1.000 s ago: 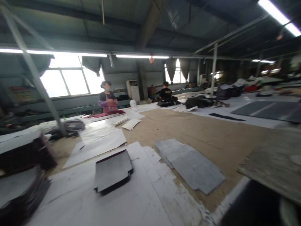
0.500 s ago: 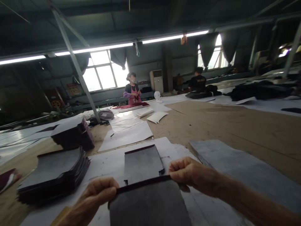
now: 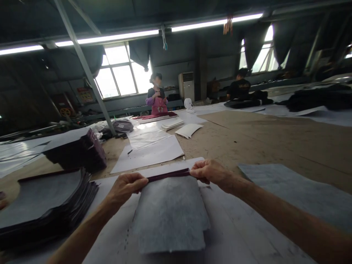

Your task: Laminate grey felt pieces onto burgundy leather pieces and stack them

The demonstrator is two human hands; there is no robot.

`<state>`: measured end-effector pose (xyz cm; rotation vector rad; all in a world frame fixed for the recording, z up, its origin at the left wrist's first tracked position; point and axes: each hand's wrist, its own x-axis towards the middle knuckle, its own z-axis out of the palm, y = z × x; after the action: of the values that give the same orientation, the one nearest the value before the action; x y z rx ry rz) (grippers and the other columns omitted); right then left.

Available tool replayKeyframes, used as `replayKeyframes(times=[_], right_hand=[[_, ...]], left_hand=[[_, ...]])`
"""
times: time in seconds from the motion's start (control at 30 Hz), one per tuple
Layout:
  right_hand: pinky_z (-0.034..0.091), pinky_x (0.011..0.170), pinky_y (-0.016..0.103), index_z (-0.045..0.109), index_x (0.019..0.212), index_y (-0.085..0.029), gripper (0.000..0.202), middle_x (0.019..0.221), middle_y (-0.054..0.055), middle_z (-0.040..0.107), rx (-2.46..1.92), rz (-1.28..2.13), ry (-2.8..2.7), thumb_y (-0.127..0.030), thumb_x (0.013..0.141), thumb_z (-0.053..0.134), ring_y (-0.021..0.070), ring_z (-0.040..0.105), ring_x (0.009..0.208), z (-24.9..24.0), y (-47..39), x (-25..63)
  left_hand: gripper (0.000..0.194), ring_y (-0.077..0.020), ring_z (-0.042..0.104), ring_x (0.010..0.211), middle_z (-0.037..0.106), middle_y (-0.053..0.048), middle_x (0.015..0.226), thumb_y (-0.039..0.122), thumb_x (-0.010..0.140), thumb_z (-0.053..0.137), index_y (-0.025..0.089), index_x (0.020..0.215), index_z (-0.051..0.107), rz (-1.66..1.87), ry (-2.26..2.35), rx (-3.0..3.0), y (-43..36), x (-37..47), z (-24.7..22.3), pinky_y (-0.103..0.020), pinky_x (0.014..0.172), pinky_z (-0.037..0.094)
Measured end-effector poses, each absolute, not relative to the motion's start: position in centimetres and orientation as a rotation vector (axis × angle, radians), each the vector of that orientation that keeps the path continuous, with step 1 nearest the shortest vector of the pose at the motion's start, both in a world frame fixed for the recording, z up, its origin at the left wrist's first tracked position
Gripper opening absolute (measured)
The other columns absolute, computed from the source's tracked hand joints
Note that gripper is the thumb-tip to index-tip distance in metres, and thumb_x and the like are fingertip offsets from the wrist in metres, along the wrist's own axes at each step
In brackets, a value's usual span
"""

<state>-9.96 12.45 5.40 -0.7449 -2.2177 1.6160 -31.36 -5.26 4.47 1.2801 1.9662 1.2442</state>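
A grey fabric panel (image 3: 172, 216) with a dark maroon strip along its far edge spans the space between my hands. My left hand (image 3: 132, 183) pinches the strip's left end. At its right end, the fingers of my right hand (image 3: 205, 171) are closed on the corner. The panel lies over white paper (image 3: 233, 227), its near edge slightly raised. Two maroon bands show at the far edge, one just behind the other; the panel seen there earlier is hidden beneath. Left of my left hand sits a thick stack of similar grey panels (image 3: 46, 198).
Behind that stack stands a dark block of stacked pieces (image 3: 78, 150). Grey sheets (image 3: 299, 190) lie to the right on brown paper (image 3: 288, 143). Part of another person's hand (image 3: 3, 202) shows at the left edge. Across the table stands a person in a pink apron (image 3: 158, 104).
Both hands have moved forward, carrying the grey panel away from me until its maroon edge comes over the one lying on the paper. The camera view has shifted a little.
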Motion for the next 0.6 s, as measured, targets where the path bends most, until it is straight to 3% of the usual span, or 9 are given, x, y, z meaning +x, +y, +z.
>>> replayKeyframes(times=[0.13,0.27,0.43,0.6], right_hand=[[0.035,0.046,0.019,0.052,0.069,-0.013,0.022,0.058,-0.006,0.045,-0.928,1.305,-2.323,-0.030,0.084,0.055,0.0056,0.040,0.047,3.8,13.5,-11.8],[0.046,0.061,0.026,0.057,0.078,-0.012,0.021,0.074,-0.001,0.056,-1.014,1.042,-2.386,-0.032,0.085,0.055,0.0106,0.054,0.066,3.6,13.6,-12.5],[0.047,0.072,0.033,0.059,0.084,-0.013,0.020,0.084,0.002,0.059,-1.074,0.810,-2.416,-0.032,0.085,0.054,0.0139,0.057,0.078,3.2,13.7,-13.3],[0.047,0.078,0.035,0.059,0.088,-0.014,0.019,0.091,0.004,0.060,-1.077,0.782,-2.371,-0.032,0.086,0.053,0.0150,0.057,0.085,2.4,13.8,-13.7]], left_hand=[[0.030,-0.0130,0.047,0.056,0.054,0.000,0.055,0.044,0.065,0.062,0.015,0.064,0.063,1.207,2.147,1.313,-3.8,-32.5,2.6,-0.023,0.056,0.035],[0.030,-0.0138,0.047,0.056,0.056,0.001,0.055,0.045,0.067,0.060,0.016,0.062,0.063,1.177,2.323,1.340,-3.9,-32.4,2.0,-0.025,0.058,0.034],[0.029,-0.0145,0.048,0.056,0.056,0.001,0.055,0.045,0.067,0.057,0.018,0.062,0.062,1.192,2.458,1.358,-3.3,-32.2,2.0,-0.025,0.058,0.034],[0.024,-0.0152,0.050,0.058,0.057,0.001,0.058,0.042,0.067,0.059,0.018,0.063,0.061,1.250,2.561,1.315,-2.7,-32.0,1.3,-0.025,0.060,0.034]])
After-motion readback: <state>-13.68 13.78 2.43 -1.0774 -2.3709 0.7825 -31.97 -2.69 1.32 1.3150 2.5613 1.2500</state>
